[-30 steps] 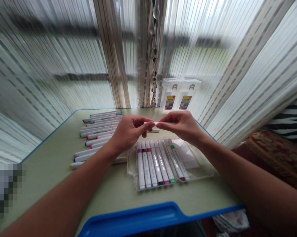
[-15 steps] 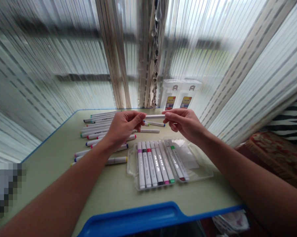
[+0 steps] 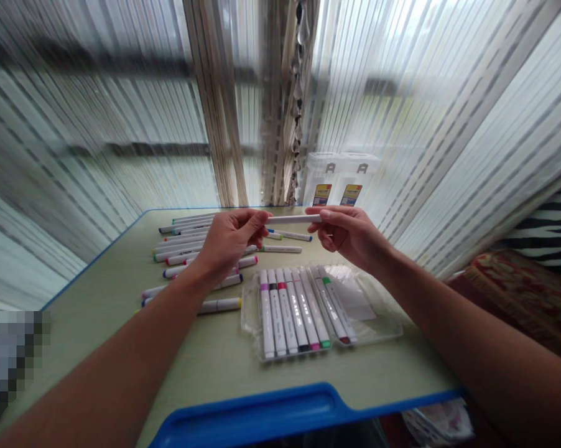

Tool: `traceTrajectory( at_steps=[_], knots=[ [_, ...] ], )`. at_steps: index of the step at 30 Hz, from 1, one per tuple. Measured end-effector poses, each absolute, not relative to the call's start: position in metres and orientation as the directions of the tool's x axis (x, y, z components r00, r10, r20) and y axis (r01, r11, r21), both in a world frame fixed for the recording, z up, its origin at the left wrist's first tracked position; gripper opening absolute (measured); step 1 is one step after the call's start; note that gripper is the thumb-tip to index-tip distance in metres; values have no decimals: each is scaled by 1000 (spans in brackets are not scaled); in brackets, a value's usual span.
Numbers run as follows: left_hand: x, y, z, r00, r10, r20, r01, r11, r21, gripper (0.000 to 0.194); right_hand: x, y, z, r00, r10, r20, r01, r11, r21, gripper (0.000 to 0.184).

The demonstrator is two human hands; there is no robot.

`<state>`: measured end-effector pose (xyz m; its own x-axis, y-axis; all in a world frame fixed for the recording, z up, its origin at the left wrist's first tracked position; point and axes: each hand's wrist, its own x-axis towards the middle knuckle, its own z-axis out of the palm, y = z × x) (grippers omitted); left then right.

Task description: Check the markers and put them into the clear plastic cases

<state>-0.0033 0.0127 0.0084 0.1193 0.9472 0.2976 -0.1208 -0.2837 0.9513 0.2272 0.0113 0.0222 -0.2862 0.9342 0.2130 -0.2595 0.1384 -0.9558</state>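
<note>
Between my two hands a white marker (image 3: 293,219) is held level above the table. My left hand (image 3: 234,235) pinches its left end with thumb and fingers. The other end is gripped by my right hand (image 3: 348,227), thumb on the near side. Both tips of the marker are hidden by fingers. Below, a clear plastic case (image 3: 378,333) lies opened flat, with several white markers (image 3: 290,314) side by side in it. Their bands and ends show purple, black, red, pink and green. More loose markers (image 3: 182,249) lie in a spread behind and left of my left forearm.
Two clear upright containers (image 3: 341,177) with yellow labels stand at the table's back edge. The pale green table (image 3: 206,373) has a blue rim and a blue front groove. String curtains hang behind it. At right are a patterned cloth (image 3: 518,286) and zebra-striped fabric (image 3: 542,218).
My hands have drawn slightly apart, the left a little leftward and the right a little rightward, so more of the marker's white barrel shows. The case and loose markers stay in place.
</note>
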Motion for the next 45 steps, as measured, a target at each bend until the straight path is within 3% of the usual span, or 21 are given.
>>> traceTrajectory(
  at_steps=[17,24,36,45],
  knots=[
    [1,9,14,179,954,240,-245,-193,950,16,231,19,17,-205,941,271,-318,198,-927,16],
    [2,5,16,262,936,236,-265,-165,950,21,233,27,17,-135,969,205,-358,146,-922,15],
    [4,-1,18,298,909,292,-151,-257,954,30,236,29,19,-103,989,110,-400,60,-915,15],
    [4,2,16,191,951,244,-125,-223,967,23,232,24,19,-129,974,186,-337,133,-932,12]
  ],
)
